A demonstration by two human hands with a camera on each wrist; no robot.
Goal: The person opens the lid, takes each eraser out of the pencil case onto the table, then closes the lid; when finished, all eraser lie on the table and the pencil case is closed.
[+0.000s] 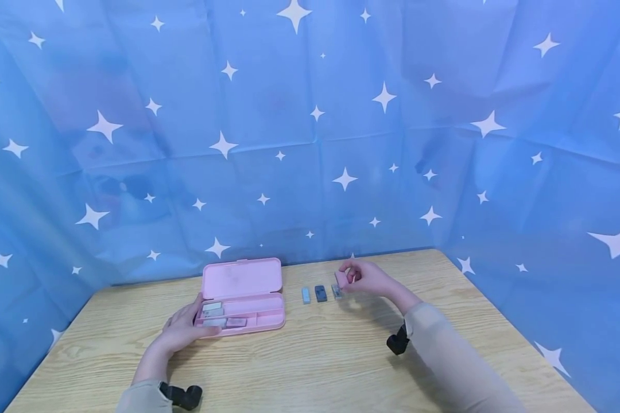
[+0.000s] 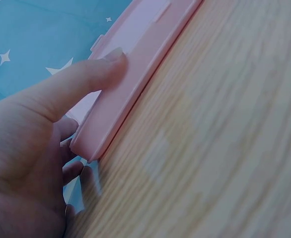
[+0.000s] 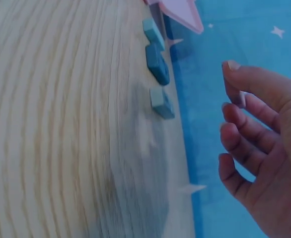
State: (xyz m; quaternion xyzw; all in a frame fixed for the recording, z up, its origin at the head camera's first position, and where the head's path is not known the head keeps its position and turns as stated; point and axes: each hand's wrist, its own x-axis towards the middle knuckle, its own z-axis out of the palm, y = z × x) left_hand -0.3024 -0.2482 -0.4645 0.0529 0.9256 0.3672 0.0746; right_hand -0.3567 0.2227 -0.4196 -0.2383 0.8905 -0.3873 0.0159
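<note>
An open pink pencil case (image 1: pixel 268 328) lies on the table with its lid folded back. My left hand (image 1: pixel 184 328) holds its left end, thumb (image 2: pixel 103 72) along the front wall and the other fingers round the end. Inside the case are several erasers, among them a pale green one (image 1: pixel 212 306) and a mauve one (image 1: pixel 236 322). My right hand (image 1: pixel 367 277) pinches a pink eraser (image 1: pixel 342 279) between thumb and fingers, above the table. Below it, a grey-blue eraser (image 1: pixel 336 292) ends a row with a dark blue eraser (image 1: pixel 321 293) and a light blue eraser (image 1: pixel 306 295).
The wooden table (image 1: pixel 310 367) runs back to a blue curtain (image 1: pixel 310 172) printed with white stars, close behind the pencil case and the row of erasers. To the right of the case, the row stands a short way off.
</note>
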